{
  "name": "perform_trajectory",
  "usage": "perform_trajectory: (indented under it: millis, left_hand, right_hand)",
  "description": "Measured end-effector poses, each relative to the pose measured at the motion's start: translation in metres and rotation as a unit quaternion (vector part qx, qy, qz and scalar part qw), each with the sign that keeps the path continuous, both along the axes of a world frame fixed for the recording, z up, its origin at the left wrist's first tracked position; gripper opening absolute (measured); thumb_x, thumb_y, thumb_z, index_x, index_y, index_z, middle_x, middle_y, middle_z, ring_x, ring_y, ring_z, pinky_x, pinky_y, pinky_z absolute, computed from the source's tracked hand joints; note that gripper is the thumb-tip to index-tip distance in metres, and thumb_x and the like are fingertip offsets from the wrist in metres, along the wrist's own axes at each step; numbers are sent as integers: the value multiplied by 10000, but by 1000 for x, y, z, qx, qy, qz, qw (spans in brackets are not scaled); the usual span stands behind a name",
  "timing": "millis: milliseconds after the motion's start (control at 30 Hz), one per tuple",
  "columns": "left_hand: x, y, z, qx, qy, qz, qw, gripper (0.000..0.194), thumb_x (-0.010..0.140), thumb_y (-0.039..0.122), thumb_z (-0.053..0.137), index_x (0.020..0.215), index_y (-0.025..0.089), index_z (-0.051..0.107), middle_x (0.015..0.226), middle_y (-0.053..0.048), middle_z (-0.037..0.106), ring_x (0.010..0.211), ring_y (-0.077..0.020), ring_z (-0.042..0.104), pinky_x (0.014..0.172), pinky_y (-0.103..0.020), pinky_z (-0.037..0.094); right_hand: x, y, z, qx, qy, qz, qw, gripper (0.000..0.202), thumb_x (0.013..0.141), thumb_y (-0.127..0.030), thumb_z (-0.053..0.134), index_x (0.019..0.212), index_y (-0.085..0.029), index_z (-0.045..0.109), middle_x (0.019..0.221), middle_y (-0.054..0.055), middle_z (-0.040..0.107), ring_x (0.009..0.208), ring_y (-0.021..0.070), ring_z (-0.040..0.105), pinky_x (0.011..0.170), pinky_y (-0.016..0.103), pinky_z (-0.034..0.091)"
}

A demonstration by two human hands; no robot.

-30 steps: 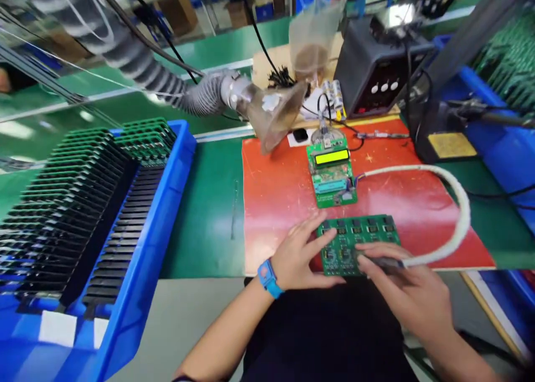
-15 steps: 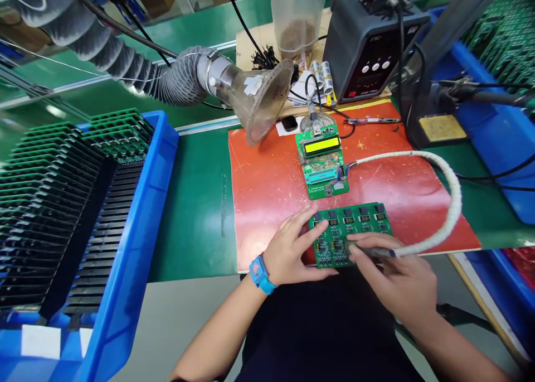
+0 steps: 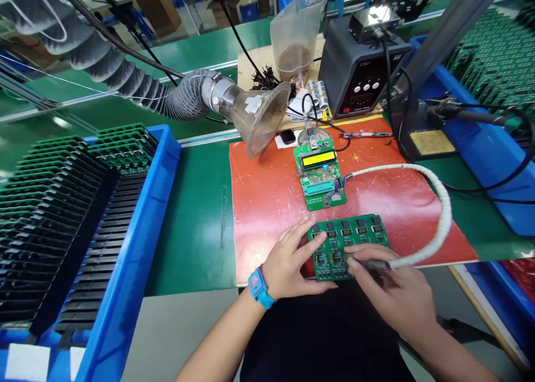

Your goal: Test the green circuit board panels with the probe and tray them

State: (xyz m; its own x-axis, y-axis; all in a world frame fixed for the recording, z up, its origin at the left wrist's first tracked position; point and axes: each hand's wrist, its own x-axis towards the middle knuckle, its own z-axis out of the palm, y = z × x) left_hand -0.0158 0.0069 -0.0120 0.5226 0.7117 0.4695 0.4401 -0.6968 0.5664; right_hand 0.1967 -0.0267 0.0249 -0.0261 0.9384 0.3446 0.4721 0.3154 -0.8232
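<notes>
A green circuit board [image 3: 363,238] with a row of small two-digit displays lies at the front edge of the red mat. My left hand [image 3: 288,259], with a blue watch on its wrist, holds the board's left end: two fingertips rest on top and the thumb lies along the near edge. In my right hand [image 3: 397,281] is a probe [image 3: 375,264] on a white-sleeved cable, pinched between thumb and fingers. Its tip is over the board's middle, hidden by my fingers. The cable runs to a green programmer board [image 3: 320,175] with a lit yellow screen and a small blue light.
On the left, a blue bin [image 3: 154,187] holds upright circuit boards; another blue bin [image 3: 480,142] with boards stands at right. A fume extractor hood [image 3: 267,117] hangs over the mat [image 3: 267,203]. Behind are a soldering station [image 3: 359,69] and a plastic bag [image 3: 295,42].
The view has tilted up slightly, so the bench appears lower. A small blue light now shows on the programmer board. Both hands keep their places on the circuit board.
</notes>
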Motion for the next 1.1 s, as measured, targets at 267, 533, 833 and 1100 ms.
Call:
perform_trajectory:
  millis: [267,533,833,1100]
  left_hand:
    - [1,1,2,11,-4,1,1000,925,748,609,727,1491,220,339,1520,-183,382,1403,-348,408,1093,-526,439]
    - [1,1,1,2,-3,-7,1000,927,750,615,721,1491,219,329,1500,-185,424,1412,-358,398,1098,-550,428]
    - [1,2,2,-14,-35,-3,999,576,695,628,765,1013,194,560,1454,-205,463,1363,-341,468,1061,-530,465]
    - [2,2,3,-19,-31,-2,999,530,698,626,761,927,191,563,1463,-199,448,1356,-345,469,1047,-526,473]
  right_hand:
    - [6,-2,1,-57,9,17,998,44,903,-225,634,942,-238,650,928,56,725,847,215,707,775,344,607]
    - [6,-2,-2,-47,15,17,999,52,897,-220,645,946,-238,647,931,57,726,846,219,704,772,353,607]
    - [5,-3,-4,-39,14,18,999,94,892,-170,645,955,-238,639,936,49,715,877,207,693,797,333,588]
    - [5,-4,-5,-44,18,21,999,103,899,-161,640,964,-241,631,947,41,711,889,194,688,802,315,582]
